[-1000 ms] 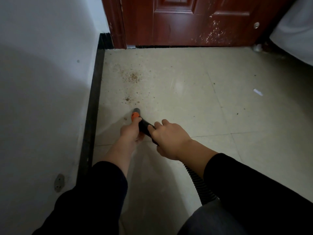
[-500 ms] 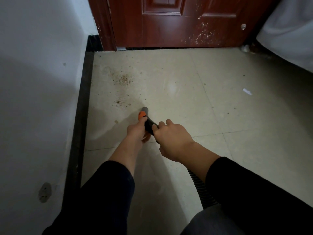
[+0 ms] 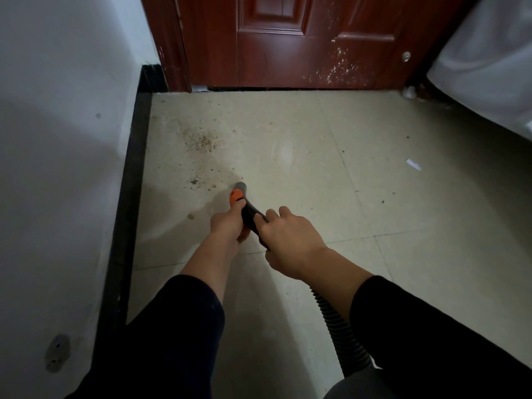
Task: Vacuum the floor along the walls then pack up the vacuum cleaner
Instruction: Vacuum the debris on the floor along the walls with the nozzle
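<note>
Two hands on the vacuum nozzle (image 3: 250,212) at frame centre. Left hand (image 3: 226,224) wraps the front end by the orange collar (image 3: 236,195); right hand (image 3: 292,240) curls round the black grip behind it. Tip sits low over the floor (image 3: 316,182), just short of the crumbs (image 3: 203,144) near the baseboard (image 3: 135,182), upper left. Nozzle is likely rigid, light plastic. The ribbed hose (image 3: 335,322), lower right, looks flexible and will probably drag, so the stiff part is the place to hold.

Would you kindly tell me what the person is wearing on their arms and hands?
Both arms are in black long sleeves, the left sleeve and right sleeve ending short of the wrists. The left hand and right hand are bare: no gloves, and no watch or rings show.
</note>
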`<state>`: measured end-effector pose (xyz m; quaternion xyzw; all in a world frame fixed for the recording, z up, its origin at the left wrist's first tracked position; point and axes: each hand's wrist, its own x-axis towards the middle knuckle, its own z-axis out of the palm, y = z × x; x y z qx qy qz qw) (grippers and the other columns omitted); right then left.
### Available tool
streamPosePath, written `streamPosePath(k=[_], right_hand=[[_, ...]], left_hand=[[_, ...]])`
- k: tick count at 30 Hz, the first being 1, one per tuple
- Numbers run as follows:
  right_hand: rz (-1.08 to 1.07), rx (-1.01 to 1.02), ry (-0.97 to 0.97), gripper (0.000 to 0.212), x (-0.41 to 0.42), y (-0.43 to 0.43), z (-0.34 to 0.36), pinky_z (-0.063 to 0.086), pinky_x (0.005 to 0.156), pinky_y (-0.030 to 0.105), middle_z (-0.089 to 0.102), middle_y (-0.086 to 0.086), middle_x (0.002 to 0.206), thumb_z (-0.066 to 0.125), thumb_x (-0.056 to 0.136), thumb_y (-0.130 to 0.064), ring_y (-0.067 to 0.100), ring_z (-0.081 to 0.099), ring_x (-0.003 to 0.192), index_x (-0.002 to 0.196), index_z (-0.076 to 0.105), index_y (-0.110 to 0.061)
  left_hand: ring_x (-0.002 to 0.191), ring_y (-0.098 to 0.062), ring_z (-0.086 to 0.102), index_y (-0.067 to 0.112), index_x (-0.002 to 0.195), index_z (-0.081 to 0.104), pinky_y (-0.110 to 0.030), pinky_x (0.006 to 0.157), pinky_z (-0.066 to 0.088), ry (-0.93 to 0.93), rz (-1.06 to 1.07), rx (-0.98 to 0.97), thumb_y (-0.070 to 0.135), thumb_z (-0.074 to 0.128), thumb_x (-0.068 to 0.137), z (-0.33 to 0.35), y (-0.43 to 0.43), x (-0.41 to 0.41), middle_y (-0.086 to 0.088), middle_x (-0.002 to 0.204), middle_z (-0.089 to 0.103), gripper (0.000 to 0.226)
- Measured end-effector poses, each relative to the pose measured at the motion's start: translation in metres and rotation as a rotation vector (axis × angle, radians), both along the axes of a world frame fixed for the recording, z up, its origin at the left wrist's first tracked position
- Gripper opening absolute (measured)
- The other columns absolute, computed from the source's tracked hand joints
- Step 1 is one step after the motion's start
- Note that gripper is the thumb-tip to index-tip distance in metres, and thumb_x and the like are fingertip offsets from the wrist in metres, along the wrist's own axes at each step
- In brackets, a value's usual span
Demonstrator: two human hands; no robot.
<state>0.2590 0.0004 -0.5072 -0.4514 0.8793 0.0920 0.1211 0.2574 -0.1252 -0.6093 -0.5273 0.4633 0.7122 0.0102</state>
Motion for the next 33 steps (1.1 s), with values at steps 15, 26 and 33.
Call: streamPosePath(k=[15, 26, 33], right_hand=[[0.083, -0.043, -0.005, 0.053, 0.006, -0.024, -0.009, 0.032, 0.063, 0.033, 0.052, 0.012, 0.119, 0.054, 0.09, -0.014, 0.027, 0.046, 0.105, 0.139, 0.036, -0.007], [0.123, -0.054, -0.033, 0.054, 0.011, -0.038, -0.01, 0.032, 0.064, 0.033, 0.051, 0.012, 0.12, 0.055, 0.09, -0.016, 0.028, 0.046, 0.106, 0.14, 0.036, -0.008], [0.146, -0.068, -0.053, 0.051, 0.011, -0.048, -0.011, 0.03, 0.064, 0.033, 0.051, 0.011, 0.12, 0.053, 0.091, -0.015, 0.028, 0.046, 0.105, 0.139, 0.036, -0.009]], left_hand=[[0.094, -0.024, 0.068, 0.002, 0.122, 0.058, -0.032, 0.072, 0.058, 0.031, 0.187, 0.019, 0.04, 0.073, 0.082, -0.007, -0.029, 0.014, -0.012, 0.108, 0.067, 0.056], [0.076, -0.019, 0.063, 0.0, 0.12, 0.057, -0.028, 0.06, 0.053, -0.007, 0.226, -0.045, 0.039, 0.072, 0.084, 0.002, -0.041, 0.029, -0.011, 0.094, 0.064, 0.055], [0.072, -0.018, 0.063, 0.002, 0.112, 0.058, -0.029, 0.065, 0.053, -0.009, 0.258, -0.043, 0.037, 0.072, 0.083, 0.002, -0.054, 0.035, -0.009, 0.086, 0.064, 0.047]])
